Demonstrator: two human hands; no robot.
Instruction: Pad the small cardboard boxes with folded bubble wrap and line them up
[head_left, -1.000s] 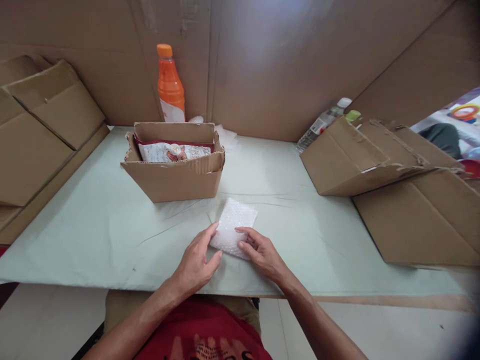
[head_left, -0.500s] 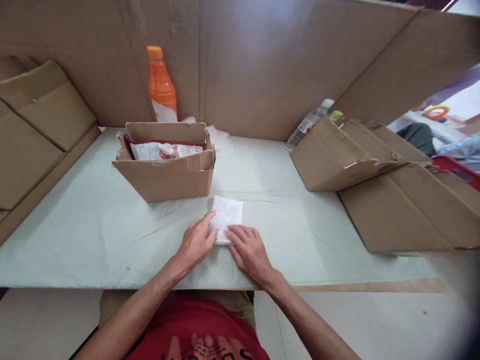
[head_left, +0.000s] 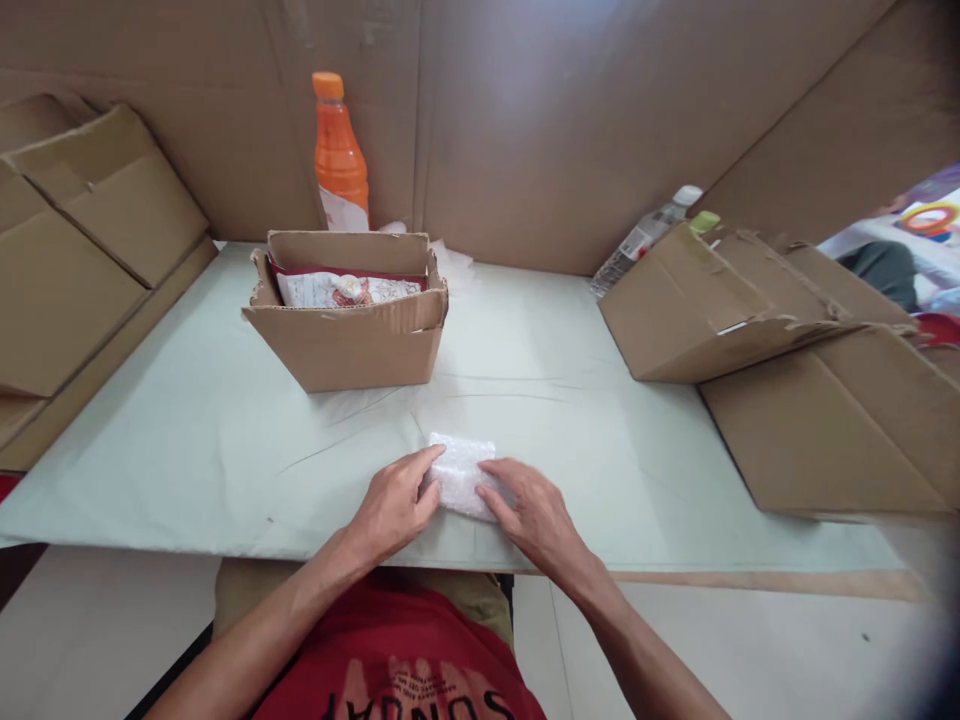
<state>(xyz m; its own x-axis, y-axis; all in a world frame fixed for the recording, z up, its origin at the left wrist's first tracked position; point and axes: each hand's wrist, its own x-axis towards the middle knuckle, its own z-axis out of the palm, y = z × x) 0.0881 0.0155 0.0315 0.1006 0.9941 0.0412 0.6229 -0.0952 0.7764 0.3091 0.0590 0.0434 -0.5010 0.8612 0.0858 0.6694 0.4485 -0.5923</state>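
- A small white bubble-wrap packet (head_left: 463, 474) lies flat on the pale green counter (head_left: 187, 450), just in front of the open brown cardboard box (head_left: 349, 335).
- The left hand (head_left: 390, 505) presses its left edge, fingers (head_left: 424, 462) laid flat and close together.
- The right hand (head_left: 536, 515) covers its right edge, fingers (head_left: 499, 472) spread on top.
- A tall orange plastic bottle (head_left: 339, 155) stands behind the box.
- Flattened brown cartons (head_left: 765, 330) lie well right of the box.

The pale green surface (head_left: 225, 440) carries an open box (head_left: 352, 340) toward the back left, an orange bottle (head_left: 339, 160) behind it, a bubble-wrap packet (head_left: 461, 470) near the front edge, and flattened cartons (head_left: 795, 370) on the right.
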